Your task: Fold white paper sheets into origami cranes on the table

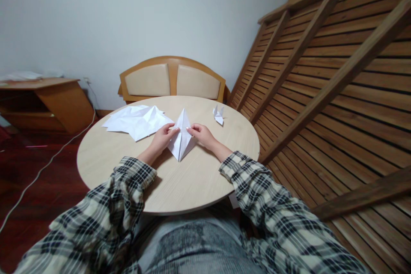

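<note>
A white sheet folded into a kite-like diamond [182,137] lies on the round wooden table [128,167] in front of me. My left hand [163,137] pinches its left edge with fingers pressed together. My right hand [202,133] pinches its right edge the same way. Both hands meet near the middle crease, and both sleeves are plaid.
A pile of loose white sheets [136,121] lies at the table's back left. A small folded paper figure [218,114] stands at the back right. A padded wooden chair [172,79] faces me. A slatted wooden wall [337,77] rises on the right, and a low cabinet [48,100] stands left.
</note>
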{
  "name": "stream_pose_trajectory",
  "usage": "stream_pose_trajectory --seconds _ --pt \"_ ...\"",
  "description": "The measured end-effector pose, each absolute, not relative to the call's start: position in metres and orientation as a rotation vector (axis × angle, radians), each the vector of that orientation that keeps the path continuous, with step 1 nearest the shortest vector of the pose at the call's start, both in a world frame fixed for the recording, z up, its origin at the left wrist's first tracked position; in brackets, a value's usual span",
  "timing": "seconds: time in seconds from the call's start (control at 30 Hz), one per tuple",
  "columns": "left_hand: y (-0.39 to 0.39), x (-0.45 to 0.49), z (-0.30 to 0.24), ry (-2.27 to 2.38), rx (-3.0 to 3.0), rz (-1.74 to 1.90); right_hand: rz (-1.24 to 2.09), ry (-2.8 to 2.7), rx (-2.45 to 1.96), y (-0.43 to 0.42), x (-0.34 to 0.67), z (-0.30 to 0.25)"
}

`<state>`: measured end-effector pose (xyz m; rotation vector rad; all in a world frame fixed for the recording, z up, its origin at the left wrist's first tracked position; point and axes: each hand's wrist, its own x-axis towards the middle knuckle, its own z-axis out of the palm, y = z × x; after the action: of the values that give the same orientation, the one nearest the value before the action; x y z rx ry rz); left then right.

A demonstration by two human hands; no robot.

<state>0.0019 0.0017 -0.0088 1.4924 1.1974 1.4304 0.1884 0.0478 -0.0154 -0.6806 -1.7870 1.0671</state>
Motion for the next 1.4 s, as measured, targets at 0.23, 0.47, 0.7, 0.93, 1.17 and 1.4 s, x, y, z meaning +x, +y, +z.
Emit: stream_pose_trajectory --seconds 0.23,0.47,0.7,0.93,1.17,1.4 --pt "0.0000 0.0016 -0.0039 1.142 1.563 1.449 1.039 -1.717 -0.739 0.0509 0.1883 -0.0157" --pt "0.0012 0.0019 -0.0041 1.149 1.563 1.476 1.324 -1.748 -0.755 0.0458 0.1856 -0.0170" --pt "0.0024 0.0025 -0.0055 1.240 1.717 1.441 1.252 -1.767 -0.783 0.0479 0.1889 -0.0179" --pt "0.0003 0.0029 -0.0076 1.276 1.804 1.315 1.267 -1.736 -0.759 0.0446 0.1878 -0.0156" --pt "0.0023 0.0018 -0.0113 1.170 1.669 1.319 1.346 -1.793 -0.675 0.0473 0.1884 -0.0194" --pt "0.0026 0.0017 -0.0110 1.192 1.596 1.374 1.360 -1.861 -0.661 0.0501 0.1891 -0.0250"
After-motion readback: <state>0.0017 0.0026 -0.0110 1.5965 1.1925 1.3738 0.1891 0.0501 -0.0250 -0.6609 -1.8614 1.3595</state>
